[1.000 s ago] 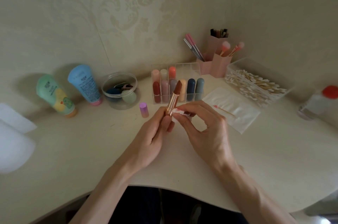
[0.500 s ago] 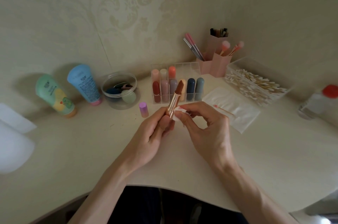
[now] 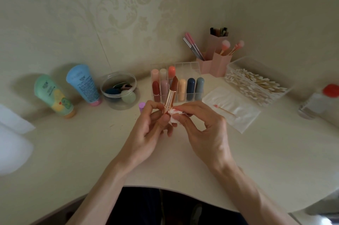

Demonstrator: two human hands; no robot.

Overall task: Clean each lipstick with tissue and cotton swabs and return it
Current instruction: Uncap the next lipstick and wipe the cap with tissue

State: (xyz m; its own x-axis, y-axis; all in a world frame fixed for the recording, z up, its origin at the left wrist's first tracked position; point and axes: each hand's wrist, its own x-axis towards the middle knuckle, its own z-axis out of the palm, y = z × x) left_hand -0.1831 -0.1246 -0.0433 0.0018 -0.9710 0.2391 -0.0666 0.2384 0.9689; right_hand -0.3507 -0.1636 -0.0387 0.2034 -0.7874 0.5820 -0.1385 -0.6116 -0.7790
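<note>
Left of clear rack (image 3: 185, 66): loose purple cap (image 3: 141, 104) on bench (image 3: 91, 151). Just in front of rack: L hand (image 3: 146, 130) clamped round gold base of lipstick (image 3: 171, 94), bullet up. Raised a touch and tipped more upright vs 1 s ago. Red-stained tissue (image 3: 175, 115) now bunched against lower tube, pinched in R hand (image 3: 201, 131). Right of rack: used cotton swab (image 3: 224, 110) lying apart on white sheet (image 3: 242, 120). Prob. mid-wipe of casing; recapping & return to rack still ahead.
</note>
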